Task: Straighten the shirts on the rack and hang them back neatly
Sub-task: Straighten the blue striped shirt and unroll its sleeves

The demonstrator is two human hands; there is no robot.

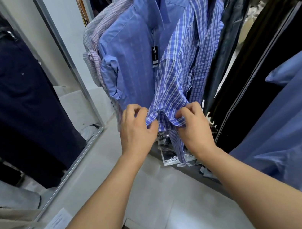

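Head cam: my L hand (pixel 136 129) and R hand (pixel 194 124) both pinch the bunched lower edge of the blue plaid shirt (pixel 177 65), fingers curled into the cloth, the 2 hands close together. That shirt hangs nearest me, overlapping the front of a plain blue shirt (pixel 131 53) w/ a black tag (pixel 155 56). A mirror (pixel 22 96) stands to the left.
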